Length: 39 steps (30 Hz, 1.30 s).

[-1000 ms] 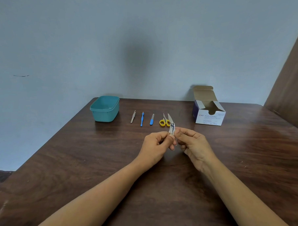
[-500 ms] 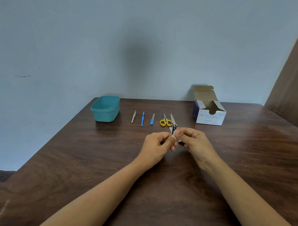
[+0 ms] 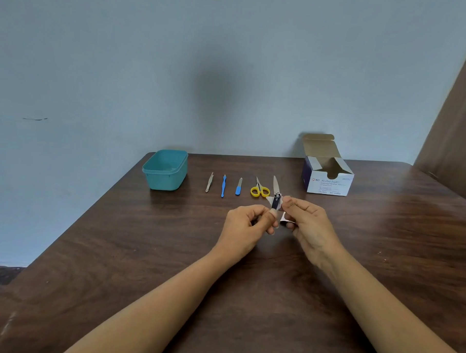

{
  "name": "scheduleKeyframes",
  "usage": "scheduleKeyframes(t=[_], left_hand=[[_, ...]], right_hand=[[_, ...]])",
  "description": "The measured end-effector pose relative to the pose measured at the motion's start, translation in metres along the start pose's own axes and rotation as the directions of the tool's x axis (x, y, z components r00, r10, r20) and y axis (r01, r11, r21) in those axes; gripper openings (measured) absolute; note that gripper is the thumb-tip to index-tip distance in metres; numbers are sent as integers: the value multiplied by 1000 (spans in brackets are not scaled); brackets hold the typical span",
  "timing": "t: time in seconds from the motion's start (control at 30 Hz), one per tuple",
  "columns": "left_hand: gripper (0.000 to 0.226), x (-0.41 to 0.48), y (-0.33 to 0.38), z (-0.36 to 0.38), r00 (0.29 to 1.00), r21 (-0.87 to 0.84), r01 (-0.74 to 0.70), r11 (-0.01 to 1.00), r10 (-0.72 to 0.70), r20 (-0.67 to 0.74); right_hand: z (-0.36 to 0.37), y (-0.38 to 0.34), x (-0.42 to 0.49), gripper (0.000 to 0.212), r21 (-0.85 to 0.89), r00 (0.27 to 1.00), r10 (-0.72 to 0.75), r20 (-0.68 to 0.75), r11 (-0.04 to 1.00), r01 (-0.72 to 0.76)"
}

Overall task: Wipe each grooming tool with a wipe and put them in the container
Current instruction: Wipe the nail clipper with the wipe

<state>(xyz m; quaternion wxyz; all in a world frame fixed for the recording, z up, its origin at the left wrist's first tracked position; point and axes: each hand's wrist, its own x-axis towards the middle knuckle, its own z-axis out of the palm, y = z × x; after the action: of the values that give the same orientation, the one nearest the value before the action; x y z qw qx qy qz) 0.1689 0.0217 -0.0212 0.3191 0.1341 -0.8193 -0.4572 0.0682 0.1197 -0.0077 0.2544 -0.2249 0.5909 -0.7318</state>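
Above the middle of the dark wooden tabletop (image 3: 116, 251) both hands meet on a small nail clipper (image 3: 275, 201). The left hand (image 3: 247, 225) has its grip clamped on the clipper's lower end, pinched between thumb and fingers, and the clipper stands nearly upright with its metal lever pointing to 12 o'clock. The right hand (image 3: 308, 223) has its grip closed on a white wipe (image 3: 285, 217), held against the clipper's 3 o'clock side. Four more tools lie in a row on the tabletop beyond the hands. The yellow-handled scissors (image 3: 260, 189) are just beside the raised lever at 11 o'clock. Further toward 10 o'clock come a blue-handled file (image 3: 238, 186), a thin blue tool (image 3: 223, 186) and metal tweezers (image 3: 209, 182), each apart from the next. This row lies between the clipper and the teal container (image 3: 165, 170), which sits open-topped at 10 o'clock near the tabletop's far edge. At 1 o'clock stands a white box of alcohol swabs (image 3: 329, 186), its flap up, against the blue-grey wall (image 3: 98, 63).
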Motion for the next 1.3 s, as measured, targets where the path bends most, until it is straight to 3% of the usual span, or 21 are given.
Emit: scheduleKeyframes(t=[0.07,0.17,0.47,0.8,0.87,0.93,1.13,1.2,1.3], left_hand=[[27,0,0,0,1000,-2,-6,1000,6,-16],[26,0,0,-1,999,2,-16,1000,16,-31],[22,-1,3,-1,998,92,-60,994,60,0],[27,1,1,0,998,13,-19,1000,20,-63],[27,0,2,1,998,23,-17,1000,18,-57],[26,-1,2,1,999,38,-26,999,28,-46],[24,-2,3,1,998,94,-57,994,58,-12],[25,-3,4,2,998,75,-53,996,56,-40],[27,-1,2,1,995,42,-29,999,33,-95]], right_hand=[[-2,-1,3,11,126,988,129,80,982,-139],[-5,-1,4,12,123,967,198,161,968,-218],[-8,0,5,11,-108,994,-9,111,994,22],[-5,-3,6,12,139,973,212,95,965,-223],[-4,0,6,7,137,973,206,106,966,-219],[-3,2,5,21,112,978,170,123,976,-184],[-4,4,3,25,-59,991,-8,133,998,16],[-4,4,4,28,-51,990,11,140,999,-4],[-3,3,5,10,45,987,98,128,994,-104]])
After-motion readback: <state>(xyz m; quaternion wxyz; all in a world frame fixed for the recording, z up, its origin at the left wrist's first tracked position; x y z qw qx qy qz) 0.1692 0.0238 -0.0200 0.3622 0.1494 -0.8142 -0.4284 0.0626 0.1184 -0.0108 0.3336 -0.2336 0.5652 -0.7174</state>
